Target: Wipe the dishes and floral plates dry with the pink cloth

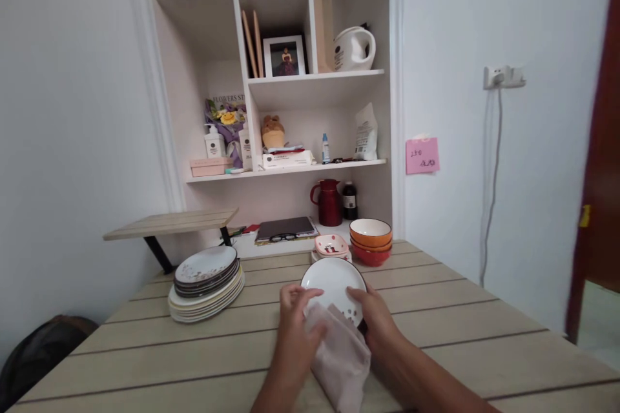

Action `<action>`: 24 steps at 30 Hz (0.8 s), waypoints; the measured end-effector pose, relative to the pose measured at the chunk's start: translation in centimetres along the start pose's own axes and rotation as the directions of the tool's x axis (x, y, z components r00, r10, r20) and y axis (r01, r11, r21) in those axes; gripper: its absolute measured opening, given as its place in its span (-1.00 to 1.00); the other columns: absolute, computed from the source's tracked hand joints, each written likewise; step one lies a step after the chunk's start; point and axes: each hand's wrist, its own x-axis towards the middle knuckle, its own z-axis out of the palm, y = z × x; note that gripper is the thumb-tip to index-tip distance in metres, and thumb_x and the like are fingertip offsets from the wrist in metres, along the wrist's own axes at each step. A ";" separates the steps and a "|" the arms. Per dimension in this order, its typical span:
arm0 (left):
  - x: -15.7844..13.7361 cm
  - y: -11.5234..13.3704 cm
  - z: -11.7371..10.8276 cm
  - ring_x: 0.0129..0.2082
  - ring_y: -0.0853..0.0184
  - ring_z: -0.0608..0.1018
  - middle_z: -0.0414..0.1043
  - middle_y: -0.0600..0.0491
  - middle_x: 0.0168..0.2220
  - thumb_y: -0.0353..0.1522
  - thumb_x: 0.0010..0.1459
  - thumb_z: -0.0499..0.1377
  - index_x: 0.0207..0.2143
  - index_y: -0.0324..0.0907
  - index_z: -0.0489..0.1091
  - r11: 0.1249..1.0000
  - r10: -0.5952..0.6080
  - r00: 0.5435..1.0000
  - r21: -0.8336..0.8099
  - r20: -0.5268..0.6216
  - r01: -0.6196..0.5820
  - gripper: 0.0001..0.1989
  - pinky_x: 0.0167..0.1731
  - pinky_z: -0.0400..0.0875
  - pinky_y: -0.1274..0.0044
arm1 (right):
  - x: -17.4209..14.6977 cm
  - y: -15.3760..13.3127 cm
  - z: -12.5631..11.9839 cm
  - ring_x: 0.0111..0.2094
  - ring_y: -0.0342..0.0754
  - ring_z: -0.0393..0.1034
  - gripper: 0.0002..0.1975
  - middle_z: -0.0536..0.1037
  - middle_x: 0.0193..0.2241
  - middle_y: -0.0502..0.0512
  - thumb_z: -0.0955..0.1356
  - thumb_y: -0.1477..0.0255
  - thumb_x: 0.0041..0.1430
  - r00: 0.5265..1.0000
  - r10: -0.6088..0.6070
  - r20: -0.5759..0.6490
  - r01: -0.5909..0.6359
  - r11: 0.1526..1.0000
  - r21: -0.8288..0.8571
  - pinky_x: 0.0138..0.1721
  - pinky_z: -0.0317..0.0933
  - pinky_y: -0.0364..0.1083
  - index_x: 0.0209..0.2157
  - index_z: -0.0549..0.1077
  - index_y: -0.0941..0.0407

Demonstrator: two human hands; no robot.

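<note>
The white plate (334, 281) was held in front of the person, over the near middle of the table, its inner face turned up and its dark-edged rim tilted toward the viewer; the right hand (380, 316) pinched it at the right rim, thumb on the face and fingers behind; the left hand (298, 322) lay at the left rim, fingers bent and thumb against a pale cloth (341, 361), though how firmly it gripped the cloth could not be told; the cloth covered part of the lower rim and hung toward the near side.

The plate's far rim overlapped the small dishes (332, 245) in view, so room ahead looked tight; the orange and red bowls (371, 242) stood stacked just beyond, to the right; leftward, a strip of planks separated the left hand from the stack of plates (206, 284); rightward, a broader stretch of planks ran to the table's slanting edge.

The table (484, 348) was of pale boards with dark seams; a raised wooden stand (172, 222) stood at its far left, behind the stack; behind the table rose a white shelving unit (317, 87), with glasses (283, 238) on a dark folder (285, 228) and a red jug (329, 203) low down; a pink note (422, 155) and a socket (504, 77) with a hanging cord (494, 187) marked the right wall.
</note>
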 end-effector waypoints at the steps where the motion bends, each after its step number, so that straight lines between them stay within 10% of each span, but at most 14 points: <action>1: -0.4 -0.3 0.3 0.04 0.07 0.37 0.30 -0.05 0.05 -0.55 -0.35 0.35 -0.27 -0.03 0.55 1.000 0.010 0.997 0.017 0.081 -0.011 -0.52 0.06 0.23 0.39 | -0.1 -0.1 0.1 -0.51 0.08 0.51 -0.31 0.63 -0.53 0.07 0.39 0.50 -0.14 1.000 -0.005 0.003 0.005 1.000 0.005 -0.45 0.38 0.00 0.12 0.29 0.18; 4: -1.2 -1.3 0.9 0.18 -0.01 0.23 0.21 -0.02 0.19 -0.57 -0.35 0.35 -0.28 0.02 0.55 0.991 0.015 0.974 0.129 0.228 -0.046 -0.50 0.20 -0.02 0.30 | -0.4 -0.5 0.3 -0.50 0.08 0.52 -0.33 0.64 -0.51 0.07 0.39 0.50 -0.13 1.000 -0.020 0.017 0.020 1.000 0.003 -0.45 0.38 -0.01 0.12 0.30 0.15; 8: -0.3 -1.7 0.5 -0.02 0.09 0.39 0.39 -0.03 -0.07 -0.52 -0.24 0.29 -0.47 -0.06 0.50 0.981 0.022 0.975 0.183 0.222 -0.064 -0.77 0.04 0.20 0.37 | -0.6 -0.8 0.6 -0.47 0.07 0.52 -0.35 0.65 -0.46 0.09 0.40 0.50 -0.12 0.999 -0.029 0.040 0.029 1.000 0.002 -0.42 0.38 -0.01 0.09 0.34 0.16; 16: 2.1 -2.8 -2.3 -0.27 0.16 0.49 0.47 0.02 -0.34 -0.24 -0.10 0.25 -0.31 -0.15 0.44 0.993 -0.099 0.983 0.050 -0.152 0.108 -0.74 -0.22 0.35 0.43 | 0.3 0.2 0.0 -0.45 0.10 0.54 -0.26 0.66 -0.48 0.11 0.41 0.51 -0.15 0.999 0.045 0.031 -0.045 0.999 0.011 -0.39 0.40 0.02 0.16 0.27 0.18; 24: 2.8 -4.5 -2.6 -0.02 0.10 0.38 0.28 -0.13 0.03 -0.26 -0.18 0.33 -0.07 -0.12 0.37 0.982 -0.061 0.905 0.136 -0.420 0.129 -0.46 -0.02 0.27 0.36 | -0.4 0.0 0.5 -0.44 0.09 0.55 -0.31 0.67 -0.44 0.13 0.42 0.50 -0.11 0.996 0.037 0.076 -0.039 0.999 0.024 -0.36 0.42 0.01 0.13 0.29 0.18</action>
